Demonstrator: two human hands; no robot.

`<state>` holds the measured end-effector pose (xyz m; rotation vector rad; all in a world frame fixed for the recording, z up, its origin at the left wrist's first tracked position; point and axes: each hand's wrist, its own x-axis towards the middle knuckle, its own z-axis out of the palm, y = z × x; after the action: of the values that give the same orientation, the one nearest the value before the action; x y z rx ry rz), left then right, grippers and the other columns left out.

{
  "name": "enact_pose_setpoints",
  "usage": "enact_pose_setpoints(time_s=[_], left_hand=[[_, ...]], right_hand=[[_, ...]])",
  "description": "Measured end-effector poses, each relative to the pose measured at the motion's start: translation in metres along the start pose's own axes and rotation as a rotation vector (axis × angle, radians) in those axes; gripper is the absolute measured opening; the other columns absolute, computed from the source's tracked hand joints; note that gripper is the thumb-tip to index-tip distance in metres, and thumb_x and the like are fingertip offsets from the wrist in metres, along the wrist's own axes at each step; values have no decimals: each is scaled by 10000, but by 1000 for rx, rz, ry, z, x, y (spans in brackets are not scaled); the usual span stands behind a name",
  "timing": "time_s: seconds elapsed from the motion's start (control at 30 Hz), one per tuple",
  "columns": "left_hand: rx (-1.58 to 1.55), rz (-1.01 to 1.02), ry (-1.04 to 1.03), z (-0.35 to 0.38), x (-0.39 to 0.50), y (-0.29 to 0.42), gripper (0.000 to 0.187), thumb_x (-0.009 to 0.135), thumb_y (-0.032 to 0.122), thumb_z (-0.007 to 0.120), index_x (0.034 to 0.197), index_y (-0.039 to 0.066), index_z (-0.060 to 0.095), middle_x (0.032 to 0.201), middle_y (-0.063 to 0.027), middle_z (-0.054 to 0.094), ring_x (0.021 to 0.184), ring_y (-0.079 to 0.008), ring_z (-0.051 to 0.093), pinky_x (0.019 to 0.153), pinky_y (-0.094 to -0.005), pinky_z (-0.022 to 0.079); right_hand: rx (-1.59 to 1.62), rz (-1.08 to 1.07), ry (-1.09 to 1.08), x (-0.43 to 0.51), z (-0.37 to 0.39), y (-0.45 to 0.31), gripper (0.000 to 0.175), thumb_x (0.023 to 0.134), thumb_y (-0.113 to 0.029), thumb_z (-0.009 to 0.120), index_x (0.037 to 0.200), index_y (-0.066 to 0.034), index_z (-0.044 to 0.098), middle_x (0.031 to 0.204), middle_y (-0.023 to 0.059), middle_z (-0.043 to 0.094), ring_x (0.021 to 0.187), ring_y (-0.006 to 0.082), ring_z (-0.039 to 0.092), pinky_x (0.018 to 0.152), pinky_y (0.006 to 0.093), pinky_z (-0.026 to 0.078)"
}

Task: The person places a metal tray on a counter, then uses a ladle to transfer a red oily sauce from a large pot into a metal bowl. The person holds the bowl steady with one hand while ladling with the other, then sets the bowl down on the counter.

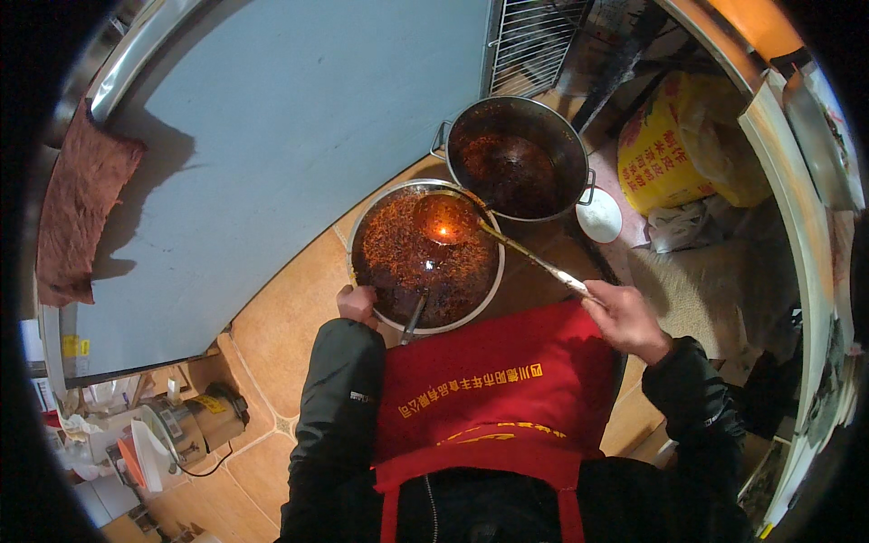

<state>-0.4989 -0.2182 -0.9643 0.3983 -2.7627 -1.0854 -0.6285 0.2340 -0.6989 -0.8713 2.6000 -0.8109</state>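
Observation:
My right hand grips the pale handle of a long ladle, whose wide bowl, wet with reddish oil, is over the nearer pot. That round metal pot holds dark red chili oil with flakes. At its left rim, my left hand has its fingers curled on the edge; how firmly it grips is hard to see. A second metal utensil leans in this pot against the near rim. Just beyond stands a deeper steel stockpot with side handles and dark red oil low inside.
A large grey-blue panel borders the pots on the left. Right of the stockpot are a white round item, a yellow printed bag and a beige sack. A metal appliance with a cord lies at lower left.

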Motion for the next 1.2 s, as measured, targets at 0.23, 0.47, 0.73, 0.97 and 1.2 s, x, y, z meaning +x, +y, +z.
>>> enact_pose_setpoints(time_s=[0.23,0.47,0.73,0.97,1.2], left_hand=[[-990,-347,181,7,-1,19,215,517,94,678,723,102,617,682,-112,591,709,-389,599,666,-452,482],[392,352,-40,-25,1,14,202,524,96,688,715,112,623,684,-108,599,716,-368,617,611,-442,501],[-974,-430,159,7,-5,10,208,513,110,692,702,101,608,684,-120,597,708,-369,614,611,-441,504],[-984,-235,186,2,-1,22,211,502,90,651,706,99,602,690,-115,587,682,-380,594,596,-447,485],[390,455,-48,-34,1,20,242,490,83,642,731,88,620,697,-102,592,681,-370,598,590,-445,485]], right_hand=[[813,583,-147,27,-36,45,166,967,-182,509,924,-58,611,602,-63,427,415,33,311,371,225,215],[-157,368,169,129,43,129,250,842,-185,585,847,58,644,874,261,658,819,431,636,756,496,513],[-66,136,-220,203,98,159,183,816,-159,614,813,21,647,738,184,619,661,295,609,568,418,456],[770,607,-229,160,65,126,227,902,-189,559,706,-75,552,609,-4,483,459,80,404,381,265,277],[998,710,-106,117,26,84,187,930,-229,593,834,-68,582,674,-1,507,463,87,398,384,249,271]])
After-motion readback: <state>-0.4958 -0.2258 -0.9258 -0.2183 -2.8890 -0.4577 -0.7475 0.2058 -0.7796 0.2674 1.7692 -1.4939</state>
